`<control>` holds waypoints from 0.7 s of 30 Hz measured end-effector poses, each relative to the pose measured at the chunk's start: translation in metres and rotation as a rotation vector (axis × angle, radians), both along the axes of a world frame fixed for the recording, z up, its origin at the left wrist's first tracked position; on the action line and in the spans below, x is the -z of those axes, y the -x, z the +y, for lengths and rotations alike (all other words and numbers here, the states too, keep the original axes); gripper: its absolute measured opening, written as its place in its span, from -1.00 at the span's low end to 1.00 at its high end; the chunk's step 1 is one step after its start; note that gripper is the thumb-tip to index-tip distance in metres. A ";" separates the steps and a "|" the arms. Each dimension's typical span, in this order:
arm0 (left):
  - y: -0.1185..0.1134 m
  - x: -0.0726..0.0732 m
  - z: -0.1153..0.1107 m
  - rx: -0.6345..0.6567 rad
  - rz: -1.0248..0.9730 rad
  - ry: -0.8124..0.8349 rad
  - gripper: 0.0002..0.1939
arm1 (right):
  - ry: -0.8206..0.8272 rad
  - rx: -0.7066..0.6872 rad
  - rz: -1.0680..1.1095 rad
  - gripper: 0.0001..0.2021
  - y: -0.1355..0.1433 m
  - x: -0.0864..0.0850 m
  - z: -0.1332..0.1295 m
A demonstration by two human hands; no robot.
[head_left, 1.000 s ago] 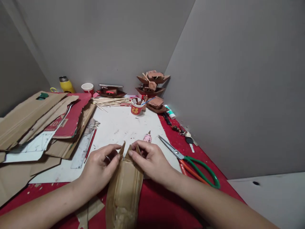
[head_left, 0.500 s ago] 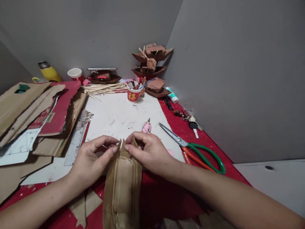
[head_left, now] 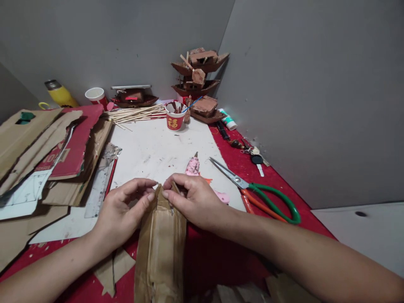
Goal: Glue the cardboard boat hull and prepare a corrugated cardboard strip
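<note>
Where the left hand [head_left: 124,210] is: at 8 o'clock from the pointed end; thumb and forefinger curve close together beside the left flap, but I cannot tell if they pinch it. It seems best that they support this side gently.
Cardboard piece [head_left: 164,248]: between the hands, its folded body lying towards 6 o'clock, its narrow flaps at the far end. Edges should probably be level before pressing, because a twisted tip can crease the body.
Right hand [head_left: 200,204]: at 4 o'clock; thumb and fingers pinch the flaps' right side. Light, even pressure near the fold is likely safer than pulling.
Pink tool [head_left: 192,166]: at 2 o'clock, just beyond the right hand.
Scissors [head_left: 249,186]: at 3 o'clock, open slightly.
</note>
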State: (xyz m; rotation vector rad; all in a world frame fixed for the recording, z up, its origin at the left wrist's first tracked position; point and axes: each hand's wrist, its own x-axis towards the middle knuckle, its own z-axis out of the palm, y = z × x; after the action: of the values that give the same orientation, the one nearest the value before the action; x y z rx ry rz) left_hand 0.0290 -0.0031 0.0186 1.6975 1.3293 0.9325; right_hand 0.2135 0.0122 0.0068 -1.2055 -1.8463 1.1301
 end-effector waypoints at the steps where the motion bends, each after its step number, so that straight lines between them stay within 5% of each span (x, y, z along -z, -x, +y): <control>1: 0.000 0.000 0.000 0.002 -0.002 0.006 -0.86 | 0.005 -0.004 0.001 -0.91 0.000 0.001 0.000; 21: -0.001 -0.003 0.002 0.014 0.018 0.022 -0.93 | 0.003 -0.047 -0.044 -0.91 0.002 0.001 -0.004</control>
State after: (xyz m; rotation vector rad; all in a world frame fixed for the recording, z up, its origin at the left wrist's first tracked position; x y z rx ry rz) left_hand 0.0303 -0.0015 0.0213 1.7004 1.3332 0.8937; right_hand 0.2111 0.0080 0.0061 -1.2033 -1.9154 1.1409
